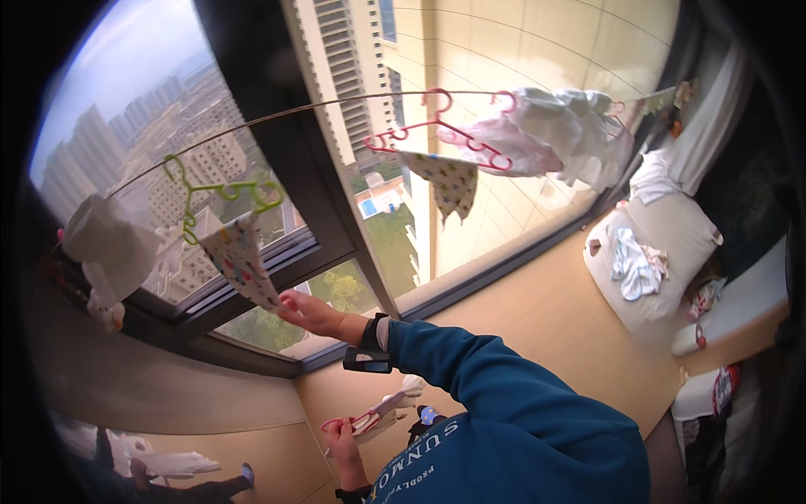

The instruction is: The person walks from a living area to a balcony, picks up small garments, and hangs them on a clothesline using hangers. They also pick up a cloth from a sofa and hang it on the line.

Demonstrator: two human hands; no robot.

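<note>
My right hand [308, 313] reaches out and pinches the lower corner of a white printed cloth [239, 258]. That cloth hangs from a green plastic hanger [217, 188], which is hooked on a cord [283, 112] strung across the window. Lower down, close to my body, my left hand [346, 446] grips a pink plastic hanger [365, 421]. Pale cloth [393, 406] is on or beside this hanger; my hand covers part of it. Farther along the cord, a star-patterned cloth [448, 181] hangs from a red-pink hanger [437, 123].
White and pale pink laundry [548, 135] hangs at the right of the cord, a white hat-like item [107, 246] at its left. A pale cushion [655, 252] with small garments [636, 261] lies on the tan floor [535, 309]. The dark window frame [286, 126] stands behind the cord.
</note>
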